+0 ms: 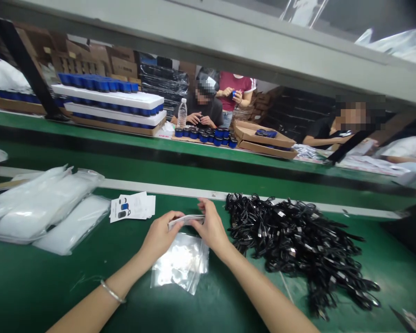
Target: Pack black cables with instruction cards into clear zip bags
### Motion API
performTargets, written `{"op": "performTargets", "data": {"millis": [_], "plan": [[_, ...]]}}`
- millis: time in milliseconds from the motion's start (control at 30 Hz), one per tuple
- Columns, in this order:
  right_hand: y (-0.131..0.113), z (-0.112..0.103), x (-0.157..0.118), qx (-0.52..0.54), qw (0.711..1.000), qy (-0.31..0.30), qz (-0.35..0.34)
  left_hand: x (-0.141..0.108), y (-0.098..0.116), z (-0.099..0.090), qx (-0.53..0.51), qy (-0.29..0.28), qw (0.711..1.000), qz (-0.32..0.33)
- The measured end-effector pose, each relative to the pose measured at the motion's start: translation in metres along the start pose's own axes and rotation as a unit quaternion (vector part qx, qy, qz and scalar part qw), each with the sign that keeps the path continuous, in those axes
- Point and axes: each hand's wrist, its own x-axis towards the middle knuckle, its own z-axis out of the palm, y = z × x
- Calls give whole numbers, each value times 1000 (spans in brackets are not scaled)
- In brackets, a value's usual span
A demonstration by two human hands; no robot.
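Between my two hands is a small stack of white papers (186,221), seen nearly edge-on. My left hand (161,233) grips its left end, thumb in front. My right hand (210,225) pinches the right end, with some fingers raised behind it. Just below the hands, clear plastic bags (182,263) lie overlapping on the green table (131,296). Printed leaflets (133,206) rest in a loose pile left of my hands. A large heap of black cables (291,236) lies to the right.
Packed white plastic bundles (48,203) lie at the left. Behind, a green ledge (142,145) bears trays of blue items (114,99), a bottle (182,113) and open cartons (263,138). Several people work beyond it. A grey beam (208,37) crosses overhead.
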Motion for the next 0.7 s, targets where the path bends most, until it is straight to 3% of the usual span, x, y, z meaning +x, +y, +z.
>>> {"op": "performTargets", "data": {"millis": [233, 433, 700], "plan": [[5, 19, -18, 147, 989, 14, 27, -1, -8, 13, -30, 27, 999, -9], [5, 21, -10, 211, 976, 45, 25, 1, -12, 12, -61, 26, 998, -18], [-10, 20, -3, 291, 953, 74, 32, -7, 12, 9, -168, 73, 982, -54]]}}
